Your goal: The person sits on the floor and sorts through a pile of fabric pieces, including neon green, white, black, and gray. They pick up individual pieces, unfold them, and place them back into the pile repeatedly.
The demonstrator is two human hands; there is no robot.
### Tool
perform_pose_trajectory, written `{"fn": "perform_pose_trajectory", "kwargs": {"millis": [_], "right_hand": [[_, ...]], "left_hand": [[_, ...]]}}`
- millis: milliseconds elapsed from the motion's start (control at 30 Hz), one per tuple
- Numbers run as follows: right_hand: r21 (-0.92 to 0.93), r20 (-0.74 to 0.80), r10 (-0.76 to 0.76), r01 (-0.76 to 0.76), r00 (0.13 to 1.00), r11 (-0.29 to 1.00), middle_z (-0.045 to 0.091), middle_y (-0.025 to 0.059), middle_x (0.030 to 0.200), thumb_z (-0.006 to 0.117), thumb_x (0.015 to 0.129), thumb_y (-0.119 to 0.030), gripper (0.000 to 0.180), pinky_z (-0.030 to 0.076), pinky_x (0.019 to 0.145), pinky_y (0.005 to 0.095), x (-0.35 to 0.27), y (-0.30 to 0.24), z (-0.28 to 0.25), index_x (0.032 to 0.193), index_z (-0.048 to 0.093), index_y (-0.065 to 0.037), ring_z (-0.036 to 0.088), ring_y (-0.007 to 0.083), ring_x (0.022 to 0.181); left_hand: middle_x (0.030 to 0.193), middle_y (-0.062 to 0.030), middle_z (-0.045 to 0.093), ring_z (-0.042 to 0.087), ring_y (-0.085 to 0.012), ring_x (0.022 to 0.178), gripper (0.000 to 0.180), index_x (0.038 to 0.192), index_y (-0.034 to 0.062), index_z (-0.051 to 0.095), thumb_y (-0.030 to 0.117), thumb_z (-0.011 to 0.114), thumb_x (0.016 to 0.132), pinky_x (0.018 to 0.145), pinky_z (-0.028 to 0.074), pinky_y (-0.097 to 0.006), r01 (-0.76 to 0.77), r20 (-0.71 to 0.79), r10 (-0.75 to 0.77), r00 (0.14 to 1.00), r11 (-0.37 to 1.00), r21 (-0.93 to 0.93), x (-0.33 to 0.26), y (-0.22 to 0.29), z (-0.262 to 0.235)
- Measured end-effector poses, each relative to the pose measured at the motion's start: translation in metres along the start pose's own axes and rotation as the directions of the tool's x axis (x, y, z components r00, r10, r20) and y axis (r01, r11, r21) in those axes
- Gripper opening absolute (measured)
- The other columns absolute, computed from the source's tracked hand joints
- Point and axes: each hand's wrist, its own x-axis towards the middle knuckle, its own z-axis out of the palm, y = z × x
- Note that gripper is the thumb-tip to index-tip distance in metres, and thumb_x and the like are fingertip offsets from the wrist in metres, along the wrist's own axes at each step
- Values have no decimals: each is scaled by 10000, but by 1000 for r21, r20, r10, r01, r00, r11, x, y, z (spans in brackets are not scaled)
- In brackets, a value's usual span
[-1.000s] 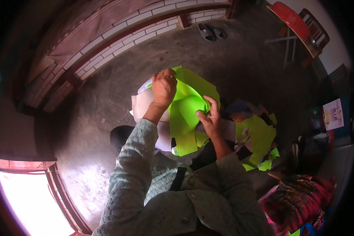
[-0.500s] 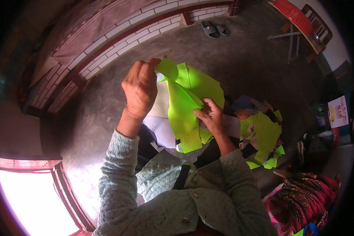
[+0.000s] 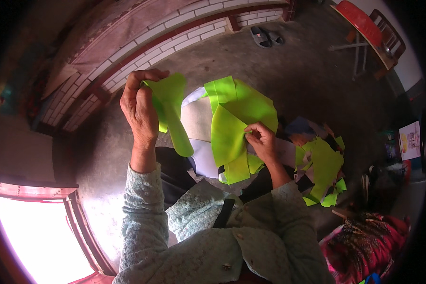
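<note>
My left hand (image 3: 141,104) is raised and closed on a neon-yellow fabric piece (image 3: 171,109), which hangs down with a long rounded strip. In front of my lap lies a pile of neon-yellow fabric (image 3: 251,102) on a pale, cream-and-white surface (image 3: 197,118). My right hand (image 3: 262,142) pinches the edge of a neon-yellow flap (image 3: 226,132) at the right side of this pile. The two held pieces are apart, with the pale surface showing between them.
Right of my knees sits a heap of neon-yellow scraps (image 3: 324,165). Dark slippers (image 3: 266,37) lie on the floor ahead. A low white-brick ledge (image 3: 184,40) runs along the far left. A red-topped stand (image 3: 359,21) is far right; red patterned cloth (image 3: 369,246) lies near right.
My left hand has moved left, carrying its neon-yellow piece away from the pile and baring more of the pale surface. My right hand keeps its pinch on the flap.
</note>
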Motion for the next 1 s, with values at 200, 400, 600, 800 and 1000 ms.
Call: {"fn": "perform_pose_trajectory", "kwargs": {"millis": [200, 400, 600, 800, 1000], "right_hand": [[-23, 15, 13, -12, 1000, 1000, 481, -71, 674, 635, 780, 70, 163, 332, 527, 198, 1, 1, -2, 896, 633, -43, 420, 19, 590], [47, 26, 43, -45, 999, 998, 478, -59, 685, 636, 801, 49, 142, 343, 534, 207, -1, 11, -6, 909, 635, -43, 419, 29, 588], [10, 26, 32, -32, 999, 999, 469, -57, 674, 636, 802, 49, 151, 348, 542, 206, -2, 3, -4, 917, 633, -48, 417, 32, 585], [-12, 11, 0, 0, 1000, 1000, 474, -63, 669, 644, 791, 56, 163, 346, 536, 202, -1, 1, 0, 912, 634, -53, 416, 28, 581], [-59, -6, 10, -10, 1000, 998, 452, -59, 633, 649, 781, 59, 160, 340, 528, 205, 0, -1, -2, 895, 636, -53, 403, 28, 565]], "left_hand": [[764, -77, 615, 571, -139, 660, 143, 963, 24, 621, 22, 512, 870, 632, 463, -262, -1, 110, -42, 993, 931, 364, 7, -4, 17], [756, -89, 678, 623, -138, 662, 119, 935, 20, 694, 95, 632, 867, 629, 491, -270, 14, 189, -69, 980, 961, 277, 38, -10, 40], [874, -91, 686, 612, -120, 720, 239, 958, -56, 679, 171, 670, 883, 642, 494, -257, 459, 69, -455, 888, 886, -65, 56, -34, -6], [739, -47, 628, 546, -119, 604, 221, 960, -44, 678, 150, 631, 865, 524, 430, -270, 737, -26, -737, 675, 674, 50, -35, -143, -62], [716, -49, 590, 529, -136, 535, 269, 1058, -38, 624, 169, 604, 888, 465, 431, -277, 837, 126, -829, 545, 530, -135, -77, -141, -64]]}}
